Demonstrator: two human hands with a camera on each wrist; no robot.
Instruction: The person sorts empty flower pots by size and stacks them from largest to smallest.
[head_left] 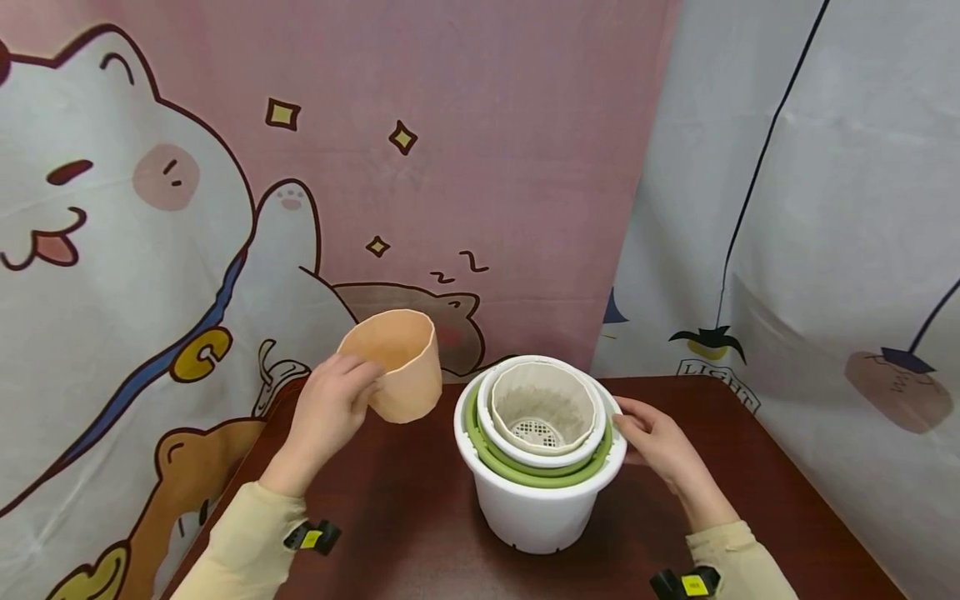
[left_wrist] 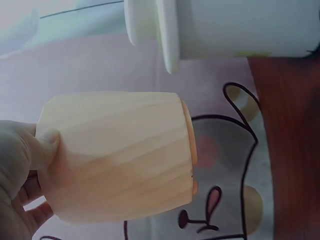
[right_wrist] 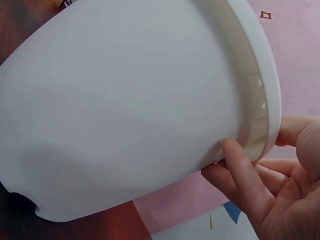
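Note:
My left hand (head_left: pixel 330 400) pinches the rim of a peach-coloured plastic flower pot (head_left: pixel 412 387), held up above the table. In the left wrist view the thumb lies on the outside of this pot (left_wrist: pixel 120 155). A large white flower pot (head_left: pixel 525 512) stands upright on the table with smaller pots nested in it: a green pot (head_left: pixel 528 477), a white pot (head_left: pixel 486 417) and a cream pot (head_left: pixel 525 392) with a mesh bottom. My right hand (head_left: pixel 660 442) grips the large pot's rim at its right side; the right wrist view shows fingers (right_wrist: pixel 245 185) under that rim.
The dark red-brown table (head_left: pixel 405 517) carries the pot stack near its far edge. Behind it hangs a pink cloth backdrop (head_left: pixel 525 167) with cartoon animals, and a pale cloth (head_left: pixel 862 208) hangs at the right.

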